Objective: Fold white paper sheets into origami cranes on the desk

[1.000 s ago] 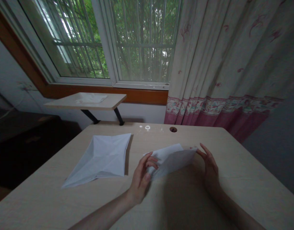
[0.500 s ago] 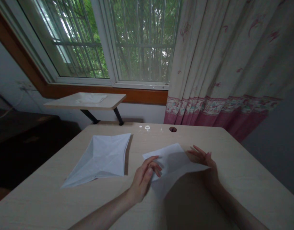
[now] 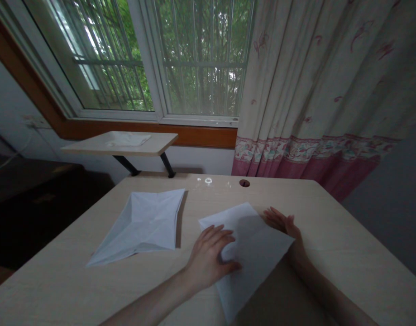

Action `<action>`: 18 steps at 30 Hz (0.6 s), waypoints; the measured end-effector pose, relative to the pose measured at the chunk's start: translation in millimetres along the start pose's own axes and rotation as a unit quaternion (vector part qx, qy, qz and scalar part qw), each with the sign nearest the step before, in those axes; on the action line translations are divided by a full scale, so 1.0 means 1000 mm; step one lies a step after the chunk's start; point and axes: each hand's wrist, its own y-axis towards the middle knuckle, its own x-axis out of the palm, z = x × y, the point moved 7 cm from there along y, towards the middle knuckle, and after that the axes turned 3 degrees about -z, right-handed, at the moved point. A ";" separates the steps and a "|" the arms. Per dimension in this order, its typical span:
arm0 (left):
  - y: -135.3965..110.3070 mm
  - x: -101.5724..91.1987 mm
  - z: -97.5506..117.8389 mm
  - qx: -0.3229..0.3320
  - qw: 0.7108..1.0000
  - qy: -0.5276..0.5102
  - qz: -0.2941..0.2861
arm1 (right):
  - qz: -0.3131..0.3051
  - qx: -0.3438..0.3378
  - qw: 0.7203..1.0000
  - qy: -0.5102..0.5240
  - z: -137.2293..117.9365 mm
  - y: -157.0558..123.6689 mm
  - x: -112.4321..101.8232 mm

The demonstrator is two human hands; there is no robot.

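A sheet of white paper [image 3: 255,244] lies on the table in front of me, one corner pointing toward me. My left hand [image 3: 212,253] rests over its left side, palm down with fingers and thumb spread. At the sheet's right edge is my right hand [image 3: 284,228], fingers stretched out and partly under or behind the paper's right corner; whether it touches the paper is hard to tell. To the left sits a folded white paper [image 3: 150,222] with creases and raised edges.
The pale wooden table [image 3: 343,235] has a round cable hole [image 3: 244,183] near its back edge. A small raised shelf [image 3: 140,147] at the back left carries a whitish crumpled item [image 3: 128,139]. Behind are a barred window [image 3: 201,68] and a floral curtain [image 3: 296,90].
The paper's near part, raised and curved before, now lies flatter toward me. My left hand has turned from a loose curl to palm down, spread on the sheet. My right hand has barely moved.
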 end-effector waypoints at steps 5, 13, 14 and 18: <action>0.001 0.006 0.000 -0.004 1.000 0.022 -0.021 | 0.014 0.000 1.000 0.004 0.000 0.000 0.001; 0.002 0.009 -0.001 -0.016 0.998 0.040 -0.038 | -0.005 -0.004 1.000 0.029 -0.001 0.001 0.006; 0.002 0.009 -0.001 -0.015 0.998 0.039 -0.038 | -0.009 -0.004 0.999 0.036 -0.001 0.001 0.006; 0.001 0.010 -0.002 -0.018 0.998 0.038 -0.042 | -0.025 -0.021 0.999 0.028 -0.007 -0.001 0.012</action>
